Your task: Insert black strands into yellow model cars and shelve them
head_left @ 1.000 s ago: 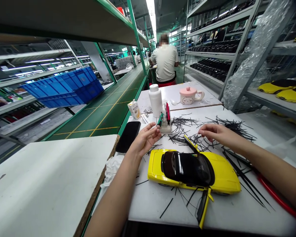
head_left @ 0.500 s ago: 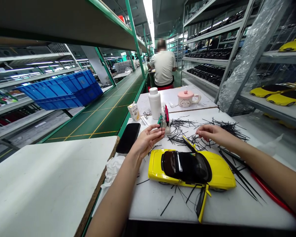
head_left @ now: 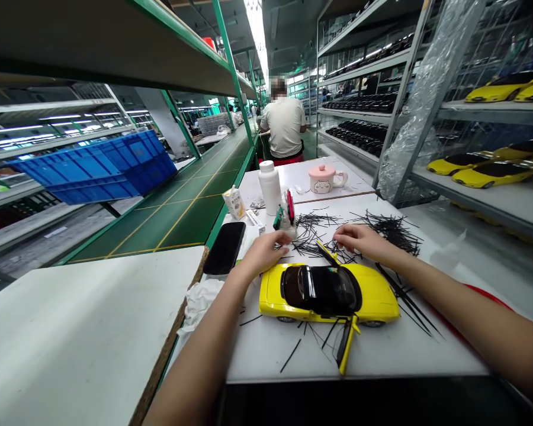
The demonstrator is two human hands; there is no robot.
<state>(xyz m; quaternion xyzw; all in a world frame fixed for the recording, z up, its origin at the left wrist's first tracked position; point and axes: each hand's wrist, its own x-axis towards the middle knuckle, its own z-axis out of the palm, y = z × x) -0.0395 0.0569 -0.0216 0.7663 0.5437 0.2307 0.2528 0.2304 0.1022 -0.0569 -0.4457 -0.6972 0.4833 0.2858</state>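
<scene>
A yellow model car [head_left: 324, 290] with a black roof lies on the white table, both doors swung out. Behind its rear end, my left hand [head_left: 269, 251] has its fingers curled at the edge of the loose black strips [head_left: 311, 234]; whatever they hold, if anything, is hidden. My right hand [head_left: 357, 239] is beyond the car's front, near the open far door [head_left: 326, 251]. Its thumb and fingers are pressed together, and anything between them is too small to make out. Close past my left fingertips stand red- and green-handled tools [head_left: 290, 207] in a small holder.
A black phone [head_left: 224, 248], a small carton [head_left: 234, 203] and a white bottle [head_left: 270, 186] stand left of the strips. Farther back is a pink-lidded mug [head_left: 323, 180]. Crumpled tissue [head_left: 202, 302] lies at the left edge. A person [head_left: 284, 124] sits ahead. Shelves with yellow cars [head_left: 493, 171] rise on the right.
My left hand has come down from beside the tool holder to the strips, its fingers curling in. My right hand stays near the far door, fingers closed. The whole view has shifted slightly.
</scene>
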